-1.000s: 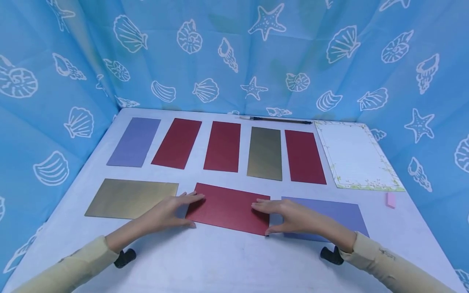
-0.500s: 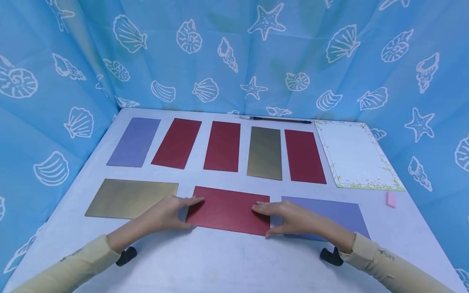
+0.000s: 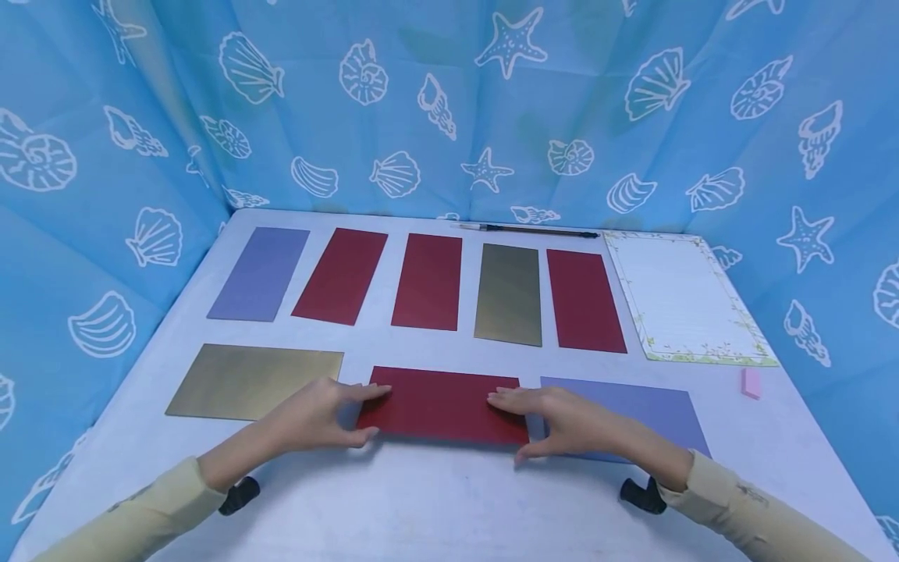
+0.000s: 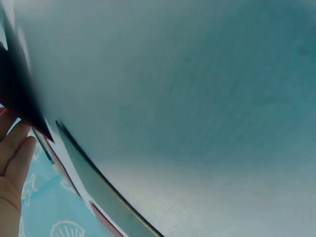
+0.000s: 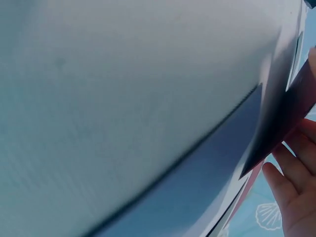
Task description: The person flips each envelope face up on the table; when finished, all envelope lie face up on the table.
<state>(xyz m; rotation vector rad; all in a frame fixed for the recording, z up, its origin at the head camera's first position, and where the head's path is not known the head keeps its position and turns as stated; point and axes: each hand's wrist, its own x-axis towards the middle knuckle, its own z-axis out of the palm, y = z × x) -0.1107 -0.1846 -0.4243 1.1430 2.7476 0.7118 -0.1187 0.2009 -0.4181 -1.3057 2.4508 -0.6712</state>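
A thin red rectangular card (image 3: 441, 406) is between the two hands, its near edge raised above the white table and a shadow beneath. The left hand (image 3: 326, 415) grips its left end, fingers on the upper face and thumb at the near corner. At the other end the right hand (image 3: 555, 417) holds it the same way. In the left wrist view the fingers (image 4: 17, 160) lie behind the card's dark corner (image 4: 17, 96). The right wrist view has the fingers (image 5: 294, 163) against the card's far side. A gold card (image 3: 239, 382) and a purple card (image 3: 646, 414) lie flat beside the hands.
Behind stands a row of flat cards: purple (image 3: 260, 273), red (image 3: 340, 275), red (image 3: 427, 281), gold (image 3: 509, 293), red (image 3: 586, 299). A brush (image 3: 541, 229), bordered paper sheet (image 3: 691, 297) and pink eraser (image 3: 750, 383) lie farther off. A blue shell-print curtain (image 3: 435, 179) encloses the table.
The red card's far edge has moved nearer the person and it has straightened. Its near edge has risen from the table. Both hands stay at its ends; the other cards have not moved.
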